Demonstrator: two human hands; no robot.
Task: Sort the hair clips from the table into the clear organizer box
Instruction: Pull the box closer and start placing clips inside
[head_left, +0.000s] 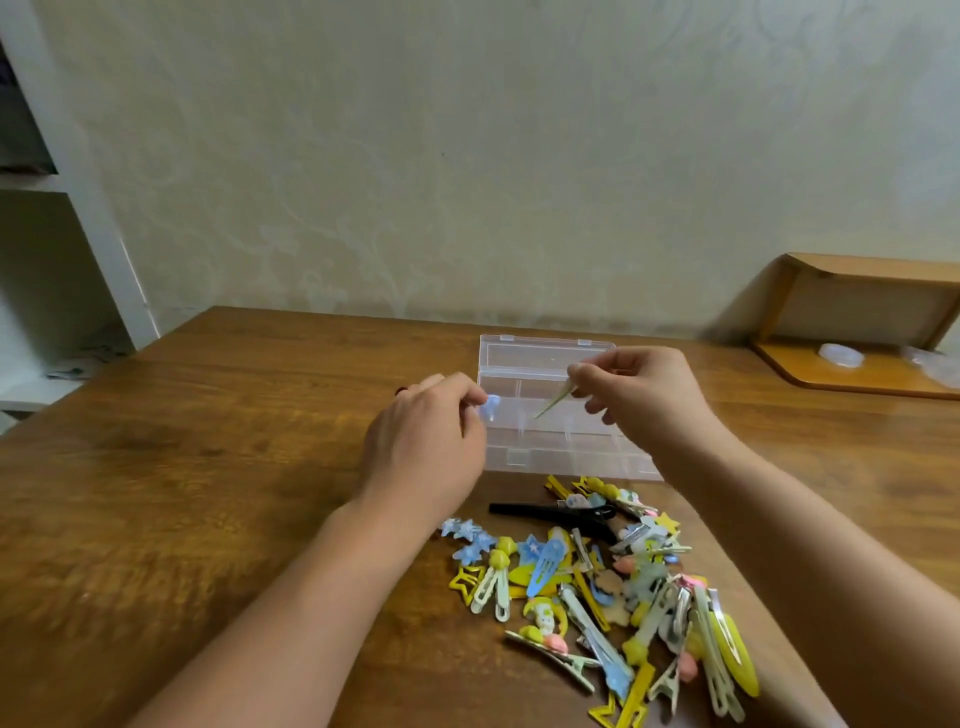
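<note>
The clear organizer box (545, 353) lies open on the wooden table (208, 467), its lid flat toward the wall and its dividers faintly visible. My left hand (423, 441) hovers at the box's left edge, fingertips pinching a small pale blue clip (490, 406). My right hand (644, 395) is over the box's right part and holds a thin pale green clip (551, 404) that points down-left into the box. A pile of hair clips (613, 587), mostly yellow, blue and white, lies in front of the box between my forearms. A long black clip (550, 513) rests at the pile's far edge.
The patterned wall stands just behind the table. A small wooden shelf (852, 322) at the right holds a clear round item (841, 356). A white shelving unit (78, 234) stands at the left.
</note>
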